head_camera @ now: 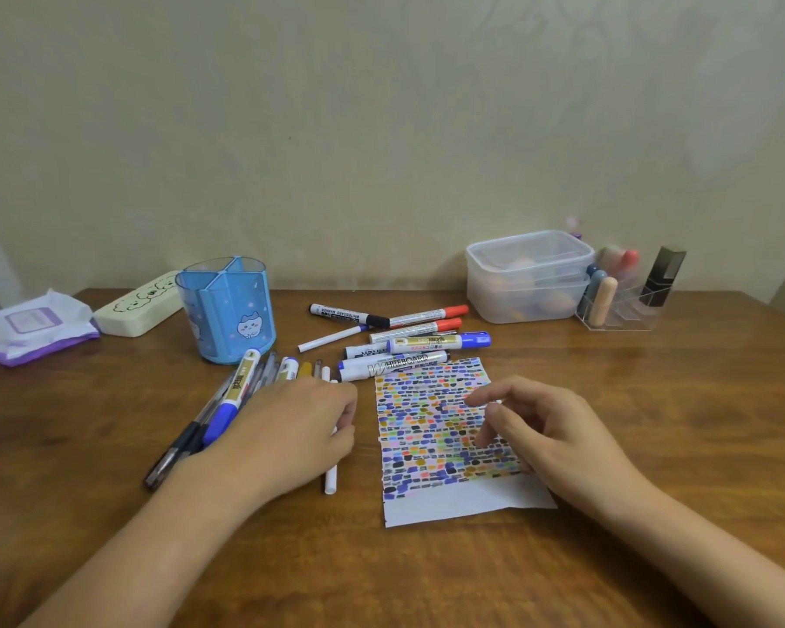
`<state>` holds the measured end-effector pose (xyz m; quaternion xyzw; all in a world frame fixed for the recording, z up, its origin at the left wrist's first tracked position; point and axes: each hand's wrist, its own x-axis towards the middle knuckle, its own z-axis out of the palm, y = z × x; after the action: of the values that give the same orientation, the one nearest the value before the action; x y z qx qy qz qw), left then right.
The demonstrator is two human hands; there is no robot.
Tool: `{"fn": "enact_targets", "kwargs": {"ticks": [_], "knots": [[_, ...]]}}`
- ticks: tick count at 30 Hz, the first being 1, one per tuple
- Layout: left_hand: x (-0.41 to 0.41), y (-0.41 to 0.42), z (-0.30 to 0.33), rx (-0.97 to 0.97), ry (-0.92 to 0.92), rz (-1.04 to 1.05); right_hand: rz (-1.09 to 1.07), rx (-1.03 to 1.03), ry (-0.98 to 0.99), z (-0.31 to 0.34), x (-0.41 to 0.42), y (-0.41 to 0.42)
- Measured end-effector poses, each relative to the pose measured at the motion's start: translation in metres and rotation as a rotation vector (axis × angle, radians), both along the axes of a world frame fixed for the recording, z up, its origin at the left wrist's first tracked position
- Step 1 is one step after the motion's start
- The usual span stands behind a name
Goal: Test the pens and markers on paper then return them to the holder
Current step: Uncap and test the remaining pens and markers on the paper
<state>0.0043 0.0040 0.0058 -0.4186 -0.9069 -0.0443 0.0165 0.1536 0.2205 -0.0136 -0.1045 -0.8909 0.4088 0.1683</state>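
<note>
a person's two bare hands work over a wooden surface [653,423], seen from a head camera looking down. the left hand [300,428] lies palm down over a fan of pens [209,414] and slim markers spread in front of a blue pen holder [230,310]; its grip is curled around a thin white pen [332,480] whose lower end pokes out below the fingers. the right hand [549,428] hovers over a small sheet of test paper [449,505], fingers loosely bent and apart, holding nothing. the paper is almost covered in small coloured dabs, with only a blank strip at its near edge, so testing looks far along. a second pile of whiteboard markers [395,364] lies just behind the paper, including a blue-capped marker [440,342] and red-capped markers [427,315]. the holder stands upright and looks empty. these pens should be light, stiff and smooth, likely to roll; they are best taken mid-barrel, a few at a time. the paper is thin and would slide unless held flat
</note>
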Motion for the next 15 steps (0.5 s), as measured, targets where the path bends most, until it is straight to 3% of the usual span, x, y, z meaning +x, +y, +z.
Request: {"fn": "enact_targets", "kwargs": {"ticks": [15], "knots": [[-0.006,0.009,0.005,0.301,0.100,0.016,0.025,0.076,-0.021,-0.003,-0.002,0.010]]}}
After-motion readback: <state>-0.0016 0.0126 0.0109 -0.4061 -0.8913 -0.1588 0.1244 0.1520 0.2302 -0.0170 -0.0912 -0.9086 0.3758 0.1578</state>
